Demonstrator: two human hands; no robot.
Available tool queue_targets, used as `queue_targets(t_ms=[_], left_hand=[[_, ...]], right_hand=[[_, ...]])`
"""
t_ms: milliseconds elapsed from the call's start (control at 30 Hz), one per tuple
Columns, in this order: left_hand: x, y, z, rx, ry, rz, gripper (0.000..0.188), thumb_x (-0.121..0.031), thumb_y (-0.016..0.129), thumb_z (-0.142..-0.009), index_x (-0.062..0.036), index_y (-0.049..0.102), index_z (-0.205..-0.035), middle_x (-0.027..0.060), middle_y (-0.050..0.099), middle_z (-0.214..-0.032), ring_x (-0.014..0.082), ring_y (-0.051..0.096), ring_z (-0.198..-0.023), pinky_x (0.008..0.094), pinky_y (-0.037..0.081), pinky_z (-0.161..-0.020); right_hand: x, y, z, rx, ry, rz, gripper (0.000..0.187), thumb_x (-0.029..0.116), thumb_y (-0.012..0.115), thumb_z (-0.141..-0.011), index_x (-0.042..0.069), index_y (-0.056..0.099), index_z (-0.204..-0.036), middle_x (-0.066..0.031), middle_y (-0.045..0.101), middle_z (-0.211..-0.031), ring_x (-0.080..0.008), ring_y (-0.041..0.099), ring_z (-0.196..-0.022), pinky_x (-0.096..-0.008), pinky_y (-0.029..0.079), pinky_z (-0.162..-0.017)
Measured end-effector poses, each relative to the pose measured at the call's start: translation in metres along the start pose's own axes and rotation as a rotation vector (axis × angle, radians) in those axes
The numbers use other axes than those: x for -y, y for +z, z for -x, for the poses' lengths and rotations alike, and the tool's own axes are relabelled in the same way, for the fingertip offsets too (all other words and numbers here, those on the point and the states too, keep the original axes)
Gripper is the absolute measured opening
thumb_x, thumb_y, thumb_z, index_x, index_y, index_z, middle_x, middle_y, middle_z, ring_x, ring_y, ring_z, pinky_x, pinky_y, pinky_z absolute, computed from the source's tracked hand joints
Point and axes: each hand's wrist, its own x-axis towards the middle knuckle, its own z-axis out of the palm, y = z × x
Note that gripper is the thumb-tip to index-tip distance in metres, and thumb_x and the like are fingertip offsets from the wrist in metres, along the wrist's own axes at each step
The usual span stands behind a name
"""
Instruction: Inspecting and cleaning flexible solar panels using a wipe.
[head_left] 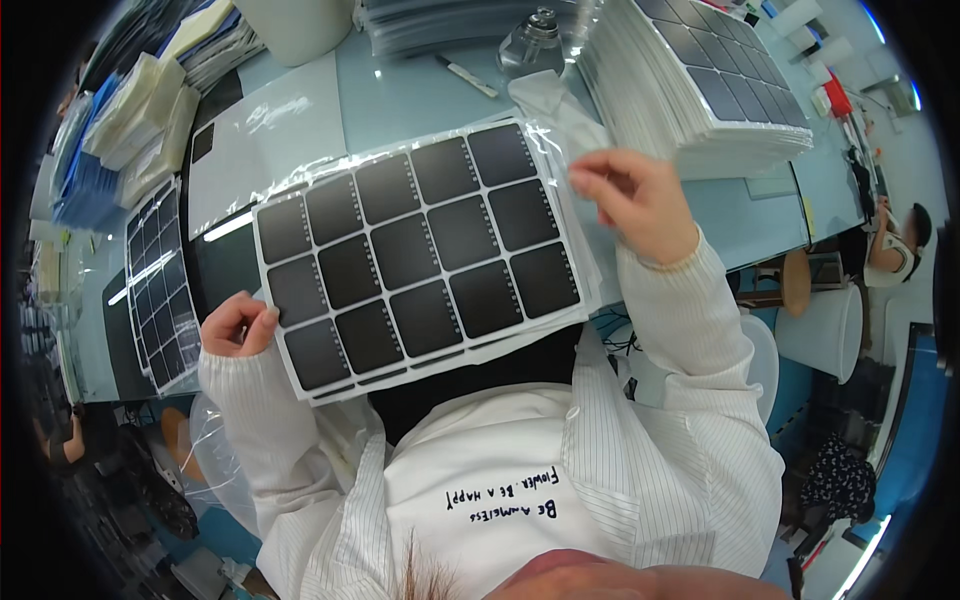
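Observation:
A white sheet with rows of dark grey rectangles (408,235) lies in front of me on a pile of similar sheets, at a slant. Shiny clear film shows along its far and right edges. My left hand (238,325) is closed at the sheet's near-left edge, thumb and curled fingers pinching it. Raised by the far right corner, my right hand (640,205) has thumb and fingers pressed together; what they hold, if anything, is too small to make out. A crumpled white cloth (555,105) lies beyond that corner.
A tall stack of similar sheets (690,95) stands at the far right, beside a clear glass bottle (533,45) and a pen (466,76). Bagged packs (135,120) pile up far left, near another dark-panelled sheet (162,290). A white bin (295,25) stands behind.

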Motion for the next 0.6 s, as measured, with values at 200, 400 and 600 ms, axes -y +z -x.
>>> queue_targets(t_ms=[200, 400, 600], left_hand=[[-0.052, 0.019, -0.024, 0.133, -0.011, -0.272, 0.015, -0.005, 0.069, -0.069, 0.0005, 0.057, -0.061, 0.0007, 0.050, -0.056, 0.0059, 0.040, -0.048, 0.0209, 0.030, -0.046], [-0.038, -0.001, -0.030, 0.261, -0.008, -0.253, 0.017, -0.007, 0.065, -0.074, -0.0013, 0.055, -0.062, 0.0010, 0.049, -0.057, 0.0075, 0.042, -0.051, 0.0219, 0.031, -0.048], [-0.042, 0.003, -0.024, 0.192, -0.117, -0.240, 0.019, -0.009, 0.064, -0.077, -0.0007, 0.055, -0.062, 0.0007, 0.049, -0.057, 0.0070, 0.041, -0.052, 0.0218, 0.031, -0.049]], right_hand=[[0.002, -0.001, 0.018, 0.097, 0.332, -0.360, 0.014, 0.011, 0.060, -0.084, -0.001, 0.060, -0.090, -0.0020, 0.056, -0.066, -0.0029, 0.041, -0.045, -0.0160, 0.032, -0.043], [0.001, 0.019, 0.020, 0.172, 0.424, -0.609, 0.013, 0.013, 0.058, -0.086, 0.000, 0.055, -0.084, -0.0017, 0.053, -0.063, -0.0032, 0.038, -0.042, -0.0162, 0.029, -0.041], [0.000, 0.024, 0.011, 0.197, 0.447, -0.554, 0.013, 0.014, 0.055, -0.088, 0.003, 0.054, -0.082, 0.0024, 0.050, -0.062, -0.0012, 0.037, -0.044, -0.0157, 0.027, -0.041]])
